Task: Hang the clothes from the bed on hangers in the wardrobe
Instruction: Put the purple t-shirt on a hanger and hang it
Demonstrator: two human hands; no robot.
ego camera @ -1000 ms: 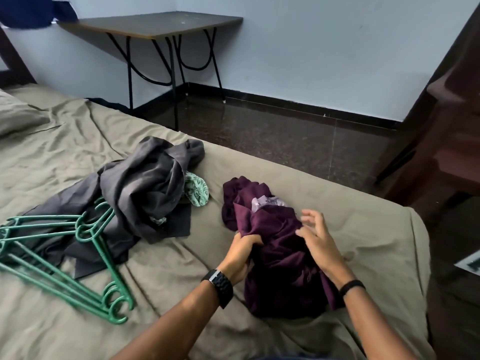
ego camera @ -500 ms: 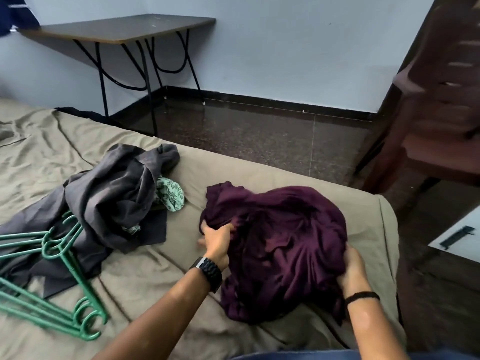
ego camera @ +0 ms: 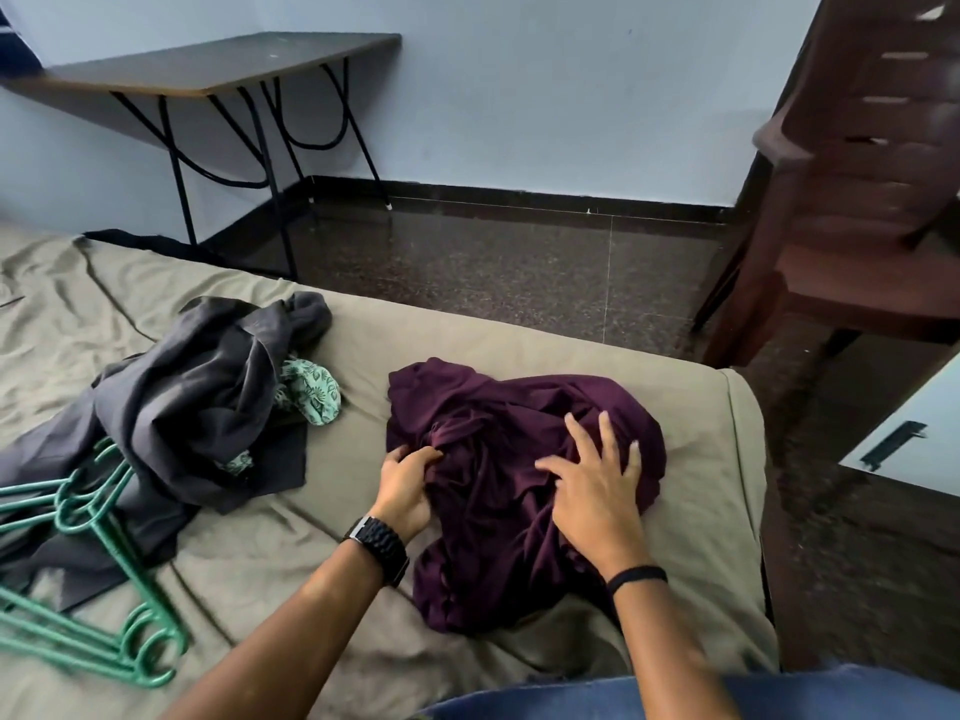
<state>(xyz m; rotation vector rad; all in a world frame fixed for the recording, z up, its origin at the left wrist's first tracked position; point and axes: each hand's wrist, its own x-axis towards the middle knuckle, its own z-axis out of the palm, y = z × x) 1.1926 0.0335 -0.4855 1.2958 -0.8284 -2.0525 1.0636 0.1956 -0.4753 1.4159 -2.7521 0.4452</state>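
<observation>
A crumpled dark purple garment (ego camera: 498, 459) lies on the bed (ego camera: 363, 356) near its right end. My left hand (ego camera: 408, 485) pinches a fold at the garment's left edge. Spread flat on top of the purple cloth, my right hand (ego camera: 597, 491) has its fingers apart and grips nothing. A grey garment (ego camera: 192, 402) lies heaped to the left, with a green patterned cloth (ego camera: 306, 389) tucked under it. Several green plastic hangers (ego camera: 98, 579) lie at the bed's left, partly under the grey garment.
A folding table (ego camera: 208, 70) with black legs stands against the far wall. A dark brown chair (ego camera: 857, 200) stands at the right beside the bed. Dark tiled floor (ego camera: 519, 272) runs between bed and wall. A white panel with a black handle (ego camera: 893, 444) shows at the right edge.
The purple garment has been spread wider over the bed. My right hand left the garment's right edge and now rests flat on top. My left hand stays on the left edge.
</observation>
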